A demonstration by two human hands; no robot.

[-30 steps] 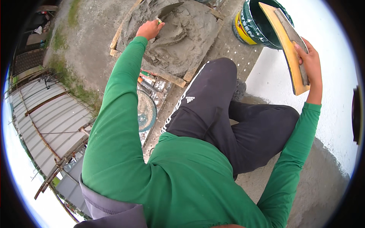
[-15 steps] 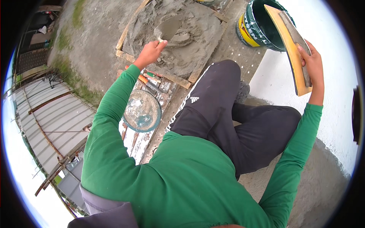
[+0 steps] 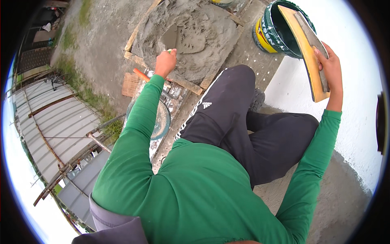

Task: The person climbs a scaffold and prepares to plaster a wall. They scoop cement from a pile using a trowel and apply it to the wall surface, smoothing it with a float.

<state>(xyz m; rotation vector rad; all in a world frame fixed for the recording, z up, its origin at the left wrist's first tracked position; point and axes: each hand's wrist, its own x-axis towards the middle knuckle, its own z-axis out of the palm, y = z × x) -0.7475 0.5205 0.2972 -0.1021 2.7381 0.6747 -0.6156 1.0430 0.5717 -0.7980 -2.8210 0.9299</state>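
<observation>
My left hand (image 3: 165, 63) is closed around the handle of a trowel (image 3: 169, 38). The trowel's mortar-smeared blade rests in a heap of wet grey mortar (image 3: 207, 67), beside a smoothed patch. On the right, my right hand (image 3: 332, 67) grips a long yellow plastering float (image 3: 299, 34) by its greyish back piece, thumb over the near side. The float is held tilted, its far end over the mouth of a green bucket (image 3: 266, 34) with a yellow band. The bucket's inside is partly hidden behind the float.
Wooden strips (image 3: 189, 85) edge the mortar heap. A round tub (image 3: 162, 120) and an orange-handled tool (image 3: 141, 75) lie left of my legs, partly covered by my left arm. A white wall (image 3: 357, 134) rises close on the right. Corrugated roofing (image 3: 57, 118) stands far left.
My left hand and the trowel have come slightly nearer to me, and the left forearm has swung right over the tub. The float has shifted a little left.
</observation>
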